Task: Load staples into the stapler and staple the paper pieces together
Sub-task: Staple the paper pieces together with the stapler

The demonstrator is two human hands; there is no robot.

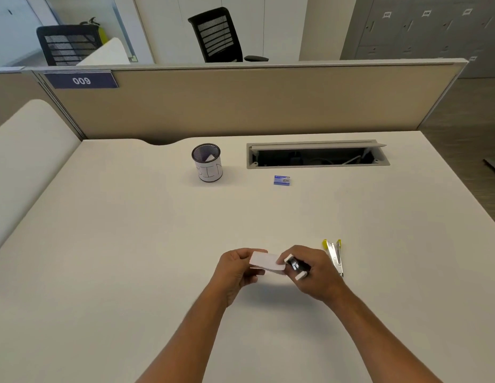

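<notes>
**Stapler held at edge of paper pieces, both hands engaged above desk**

Stapler (296, 265): small, black body with white end pieces, gripped in the right hand (314, 272). Fingers of that hand are curled round it; its front end meets the right edge of the paper pieces (267, 261). Whether the paper edge sits between the stapler's jaws cannot be told, since fingers cover that spot.

Paper pieces: a small white stack, held above the desk (130, 244) near its front centre. The left hand (235, 268) pinches the stack at its left end, thumb on top and fingers curled underneath. How many pieces make up the stack cannot be told.

Other items on the desk:
- A second metal tool with yellow tips (334, 255) lies flat just right of the right hand, apart from it. Its kind cannot be told for certain.
- A small blue staple box (282, 180) lies further back, well apart from the hands.
- A black mesh cup (206, 162) wrapped in white paper with handwritten letters stands upright left of the box; something white shows inside.
- A cable tray (316, 155) set in the desk surface has its lid raised.

Surroundings: a beige partition (240, 100) with a blue plate reading 009 stands behind the desk; two black mesh office chairs (217, 34) are beyond it.
</notes>
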